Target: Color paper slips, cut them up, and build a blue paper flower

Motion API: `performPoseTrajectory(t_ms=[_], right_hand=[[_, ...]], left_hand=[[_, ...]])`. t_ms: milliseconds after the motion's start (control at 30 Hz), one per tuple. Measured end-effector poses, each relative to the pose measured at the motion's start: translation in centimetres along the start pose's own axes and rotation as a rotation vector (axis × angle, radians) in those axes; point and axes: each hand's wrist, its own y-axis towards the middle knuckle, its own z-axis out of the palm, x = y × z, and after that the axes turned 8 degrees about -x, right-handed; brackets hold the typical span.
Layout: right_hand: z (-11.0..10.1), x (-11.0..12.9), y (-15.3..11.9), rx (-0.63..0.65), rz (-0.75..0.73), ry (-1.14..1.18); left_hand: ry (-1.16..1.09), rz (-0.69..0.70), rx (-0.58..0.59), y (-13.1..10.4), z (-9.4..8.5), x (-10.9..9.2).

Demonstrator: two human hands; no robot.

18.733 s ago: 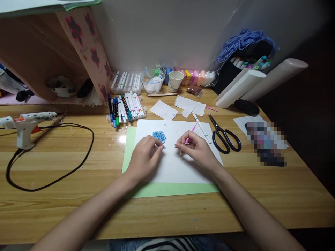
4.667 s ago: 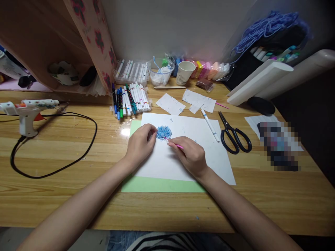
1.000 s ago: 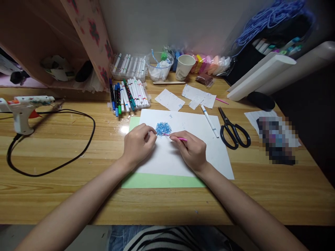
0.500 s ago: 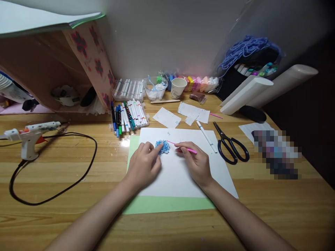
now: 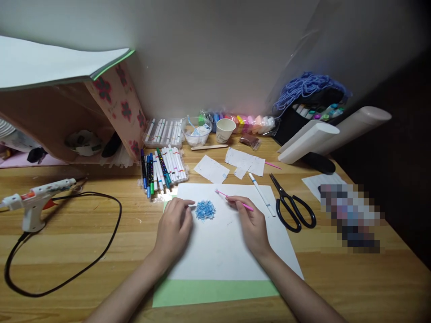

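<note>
A rough blue-and-white clump (image 5: 205, 210) lies on a white sheet of paper (image 5: 235, 255). Just left of it rests my left hand (image 5: 175, 220), index finger stretched toward the clump, holding nothing. The other fingers are loosely bent, and a small gap separates fingertip and clump. Between thumb and fingers of my right hand (image 5: 249, 220) is a thin pink stick-like tool (image 5: 247, 207). Its fine end points up and left, at a tiny pale bit (image 5: 216, 190) on the paper beyond the clump. Whether that bit is stuck to the tip I cannot tell.
Black-handled scissors (image 5: 292, 204) and a white marker (image 5: 261, 195) lie at right. Markers (image 5: 168, 166), a plastic bowl (image 5: 197, 133), a paper cup (image 5: 225, 130) and paper scraps (image 5: 211, 169) stand behind. A hot glue gun (image 5: 35, 202) with looping cable is at left.
My left hand has drawn back left, off the clump. The pink tool's tip has moved away from the clump to the small bit beyond it. The whole view has tilted upward.
</note>
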Motion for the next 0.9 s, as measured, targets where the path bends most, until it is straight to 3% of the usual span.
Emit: performPoseTrajectory(t_ms=[167, 267, 367, 500, 633, 800, 900], right_hand=[[-0.6, 0.0, 0.1, -0.060, 0.017, 0.101], [-1.0, 0.0, 0.3, -0.130, 0.044, 0.122], [-1.8, 0.2, 0.9, -0.202, 0.091, 0.135], [-3.3, 0.5, 1.9, -0.282, 0.112, 0.163], [-4.5, 0.7, 2.8, -0.339, 0.118, 0.192], [-4.9, 0.7, 3.3, -0.356, 0.155, 0.247], [-4.9, 0.6, 3.4, -0.351, 0.153, 0.252]], left_hand=[[0.016, 0.074, 0.113, 4.6, 1.1, -1.4], [0.049, 0.176, 0.326, 7.3, 2.7, -2.2], [0.066, 0.185, 0.409, 8.8, 4.0, -2.4], [0.074, 0.199, 0.415, 9.8, 4.8, -2.7], [0.074, 0.233, 0.333, 11.6, 5.8, -3.7], [0.056, 0.265, 0.310, 13.4, 8.0, -3.6], [0.031, 0.248, 0.306, 13.2, 8.4, -3.3]])
